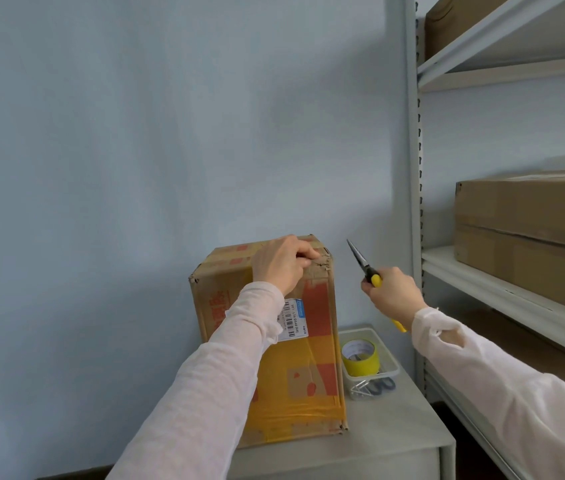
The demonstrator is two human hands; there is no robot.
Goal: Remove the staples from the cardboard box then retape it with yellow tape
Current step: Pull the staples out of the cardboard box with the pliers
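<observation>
Your left hand (279,263) presses fingers-curled on the top right corner of the box (267,341), standing upright on the cabinet (395,431). Your right hand (392,294), fist closed around pliers (364,263), hovers just right of that corner, tip angled up-left.

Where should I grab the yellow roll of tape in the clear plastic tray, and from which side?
Judging by its pose, grip the yellow roll of tape across its outer rim, coming from above. It leans with its open core facing up, and the walls of the clear plastic tray and the tall cardboard box to its left block the sides. The right hand would have to put down the yellow-handled pliers first.
</observation>
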